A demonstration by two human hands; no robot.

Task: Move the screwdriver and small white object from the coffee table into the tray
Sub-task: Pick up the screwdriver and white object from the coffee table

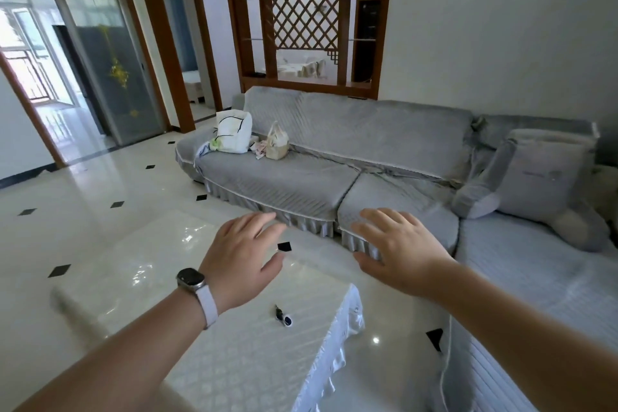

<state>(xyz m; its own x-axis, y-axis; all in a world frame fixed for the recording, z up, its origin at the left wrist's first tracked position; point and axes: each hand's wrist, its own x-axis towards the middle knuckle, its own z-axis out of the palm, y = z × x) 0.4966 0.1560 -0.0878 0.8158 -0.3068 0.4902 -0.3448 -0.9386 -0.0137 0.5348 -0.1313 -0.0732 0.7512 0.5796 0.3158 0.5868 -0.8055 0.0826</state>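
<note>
Screwdriver (283,315) on coffee table (234,361)

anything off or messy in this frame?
The sofa cover is rumpled and pulled askew at the seat-back seam. Bags sit on its far end. Both hands, left and right, are open and empty. No tray visible.

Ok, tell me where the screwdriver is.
In the head view, the screwdriver lies on the coffee table near its right edge, just below the open left hand.

A long grey quilted-cover sofa (334,157) stands on glossy white floor tiles (100,184) with small black diamonds, a brown wooden lattice partition (304,10) behind it, bright sliding glass doors (100,60) to its left.
</note>
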